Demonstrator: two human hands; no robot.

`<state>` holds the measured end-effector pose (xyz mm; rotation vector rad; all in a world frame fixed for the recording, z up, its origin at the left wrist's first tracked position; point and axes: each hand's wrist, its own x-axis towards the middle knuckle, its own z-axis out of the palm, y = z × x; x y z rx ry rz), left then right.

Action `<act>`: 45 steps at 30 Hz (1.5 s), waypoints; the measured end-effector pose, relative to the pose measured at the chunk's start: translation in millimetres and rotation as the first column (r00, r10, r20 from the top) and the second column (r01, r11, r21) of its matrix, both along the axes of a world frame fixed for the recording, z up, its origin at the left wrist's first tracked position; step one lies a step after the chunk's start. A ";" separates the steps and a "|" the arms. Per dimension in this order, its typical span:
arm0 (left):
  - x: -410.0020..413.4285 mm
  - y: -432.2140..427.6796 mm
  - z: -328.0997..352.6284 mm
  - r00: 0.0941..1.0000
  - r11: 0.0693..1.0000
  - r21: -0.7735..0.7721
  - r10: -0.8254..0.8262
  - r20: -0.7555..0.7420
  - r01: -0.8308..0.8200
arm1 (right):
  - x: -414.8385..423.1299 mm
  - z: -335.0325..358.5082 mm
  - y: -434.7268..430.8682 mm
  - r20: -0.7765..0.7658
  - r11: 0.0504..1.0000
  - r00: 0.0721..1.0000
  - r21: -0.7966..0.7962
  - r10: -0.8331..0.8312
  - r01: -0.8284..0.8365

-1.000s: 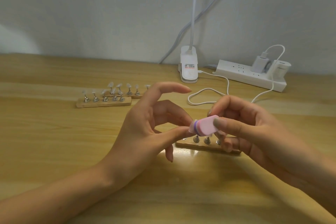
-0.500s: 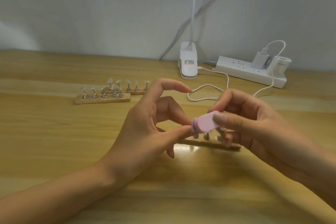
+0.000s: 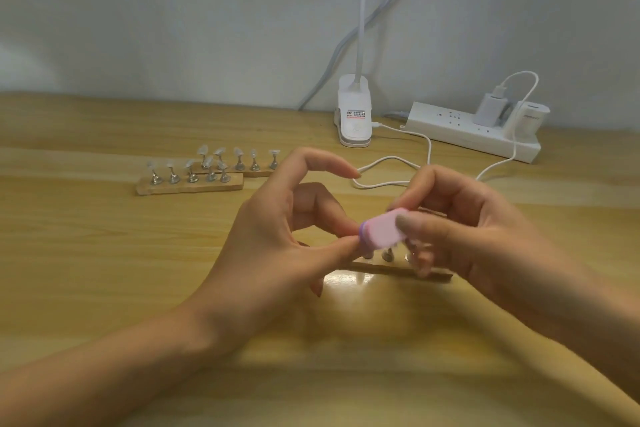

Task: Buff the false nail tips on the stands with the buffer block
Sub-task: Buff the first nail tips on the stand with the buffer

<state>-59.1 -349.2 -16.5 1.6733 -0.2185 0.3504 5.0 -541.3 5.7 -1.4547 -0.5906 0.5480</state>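
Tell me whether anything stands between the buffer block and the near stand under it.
Nothing visible does. The right hand holds the buffer block over the near stand, its pegs showing right below. The thumb tip of the left hand meets the block's end, beside the path, not across it.

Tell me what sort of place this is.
Probably a home nail-craft desk: wooden tabletop, false nail tips on wooden stands, a clip lamp and a power strip.
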 end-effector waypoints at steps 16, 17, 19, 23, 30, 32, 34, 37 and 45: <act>-0.4 -1.7 1.6 0.988 0.988 -0.152 -0.058 -0.146 0.036 | 1.3 1.4 -1.5 0.021 1.000 1.000 0.010 -0.014 0.014; -1.2 -2.4 2.4 0.987 0.988 -0.151 -0.061 -0.145 0.039 | 0.6 1.7 -1.9 0.019 1.000 1.000 0.008 0.007 -0.007; -2.1 -3.5 3.1 0.987 0.987 -0.153 -0.073 -0.144 0.050 | -3.4 1.5 0.3 0.015 0.995 0.995 -0.004 0.101 -0.101; -1.7 -1.0 4.3 0.986 0.983 -0.177 -0.084 -0.146 0.058 | 2.2 2.2 -2.3 0.023 1.000 1.000 0.007 -0.008 0.008; 0.2 0.9 4.5 0.984 0.976 -0.205 -0.102 -0.149 0.070 | 2.7 1.7 -1.8 0.048 1.000 0.999 0.019 0.008 -0.009; 0.2 1.2 6.1 0.983 0.975 -0.206 -0.116 -0.142 0.086 | 2.4 1.0 -2.0 0.037 0.997 0.998 0.045 0.053 -0.055; 0.3 0.8 5.4 0.983 0.976 -0.190 -0.132 -0.128 0.106 | -2.7 -1.2 -0.4 0.045 0.991 0.991 0.048 0.125 -0.127; 0.0 2.6 4.2 0.986 0.980 -0.162 -0.131 -0.104 0.113 | -0.2 -1.2 -4.6 0.058 0.993 0.992 0.017 0.112 -0.113; 0.6 9.0 2.7 0.995 0.997 -0.004 -0.080 -0.051 0.080 | 27.7 24.8 -29.2 0.166 0.961 0.947 -0.036 0.275 -0.273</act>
